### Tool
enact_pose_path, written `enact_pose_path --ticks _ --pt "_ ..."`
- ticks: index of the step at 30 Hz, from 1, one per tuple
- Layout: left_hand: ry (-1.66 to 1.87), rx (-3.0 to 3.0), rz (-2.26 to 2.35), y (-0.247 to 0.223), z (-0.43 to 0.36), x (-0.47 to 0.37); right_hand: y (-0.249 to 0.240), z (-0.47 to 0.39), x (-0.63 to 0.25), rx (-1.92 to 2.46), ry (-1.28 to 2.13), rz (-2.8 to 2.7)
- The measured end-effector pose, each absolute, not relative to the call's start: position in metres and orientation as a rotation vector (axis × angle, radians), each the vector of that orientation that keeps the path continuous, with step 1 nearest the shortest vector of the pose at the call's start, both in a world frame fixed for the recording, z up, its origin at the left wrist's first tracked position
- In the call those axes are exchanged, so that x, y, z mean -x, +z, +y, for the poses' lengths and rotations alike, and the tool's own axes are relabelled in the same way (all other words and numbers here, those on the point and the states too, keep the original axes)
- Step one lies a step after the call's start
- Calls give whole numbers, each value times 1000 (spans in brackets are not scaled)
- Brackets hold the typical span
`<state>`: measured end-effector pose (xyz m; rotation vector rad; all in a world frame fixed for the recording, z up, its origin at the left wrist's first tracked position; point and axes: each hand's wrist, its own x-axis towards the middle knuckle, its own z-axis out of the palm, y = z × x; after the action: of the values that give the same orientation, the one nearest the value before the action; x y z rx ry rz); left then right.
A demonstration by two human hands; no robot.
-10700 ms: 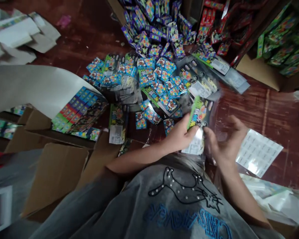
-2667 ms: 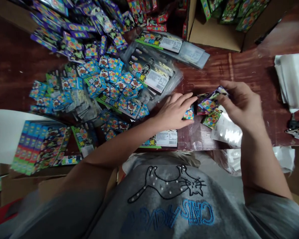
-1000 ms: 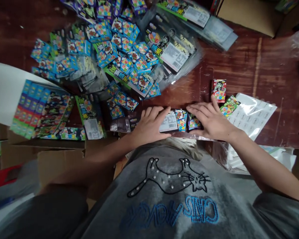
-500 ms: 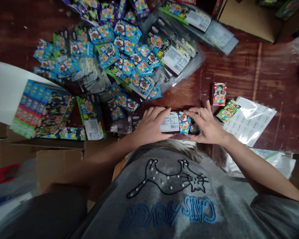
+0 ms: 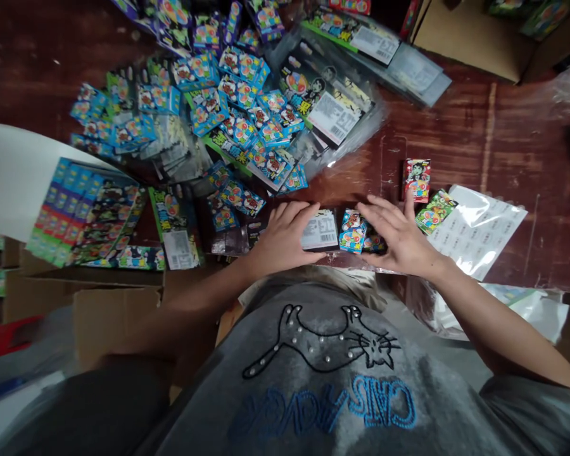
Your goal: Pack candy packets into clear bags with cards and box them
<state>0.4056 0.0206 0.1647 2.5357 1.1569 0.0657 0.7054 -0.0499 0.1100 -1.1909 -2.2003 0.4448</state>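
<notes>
At the table's front edge, my left hand [image 5: 285,233] is closed round a black printed plastic packet with a white barcode label [image 5: 320,229]. A small blue candy-style box [image 5: 353,230] stands just right of the packet, with a narrow gap between them. My right hand [image 5: 401,235] curves over a darker small box [image 5: 374,242] beside the blue one, its thumb and fingers on either side. That darker box is mostly hidden by the fingers. Beyond my right hand lie a red small box [image 5: 417,180] and a green small box [image 5: 436,211].
Blue boxes [image 5: 237,126] lie heaped over printed packets [image 5: 325,95], with purple boxes [image 5: 206,28] behind. A label sheet [image 5: 475,231] lies at right. Stacked boxes in rows [image 5: 61,209] sit at left, above an open carton [image 5: 116,310]. Another carton [image 5: 470,38] is at back right.
A gap has opened between the packet and the blue box. My left hand has shifted slightly left with the packet, and my right hand slightly right.
</notes>
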Motion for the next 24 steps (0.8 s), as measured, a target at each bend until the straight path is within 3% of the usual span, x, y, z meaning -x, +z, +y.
enact_pose_path --ticks 9,24 --pt "-15 -2563 838 175 29 -392 127 -41 -712 971 766 -2296" --pt "-28 -2618 1065 171 10 -395 129 -30 -718 1196 510 -2208"
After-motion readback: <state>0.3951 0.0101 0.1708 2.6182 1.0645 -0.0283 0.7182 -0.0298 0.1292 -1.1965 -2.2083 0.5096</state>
